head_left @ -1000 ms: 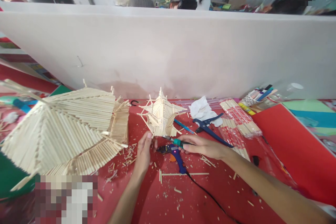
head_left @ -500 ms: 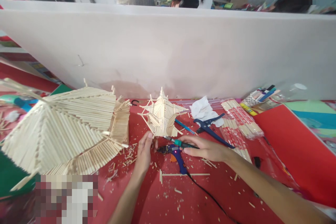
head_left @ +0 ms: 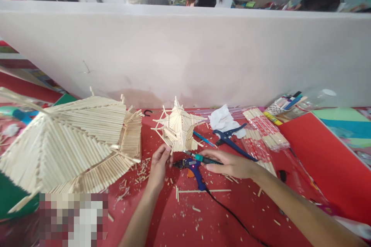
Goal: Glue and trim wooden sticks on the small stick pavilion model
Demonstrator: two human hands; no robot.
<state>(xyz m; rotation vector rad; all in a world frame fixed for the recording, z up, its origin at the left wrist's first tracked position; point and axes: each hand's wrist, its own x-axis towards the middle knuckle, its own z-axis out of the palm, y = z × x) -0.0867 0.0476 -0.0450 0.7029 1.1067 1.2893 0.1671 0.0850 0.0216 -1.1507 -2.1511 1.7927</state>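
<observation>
The small stick model [head_left: 181,127] and larger stick roof [head_left: 66,139] are pale straw with parallel stripes, the table [head_left: 179,227] red, the glue gun [head_left: 199,176] dark blue with orange trigger [head_left: 190,173], the slim tool [head_left: 199,158] green and black, the tissue [head_left: 222,119] white, the pen cup [head_left: 274,109] white with black netting.

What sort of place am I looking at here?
Probably a craft workshop: a small stick-built model, a glue gun and wrapped stick bundles share one red table.
</observation>
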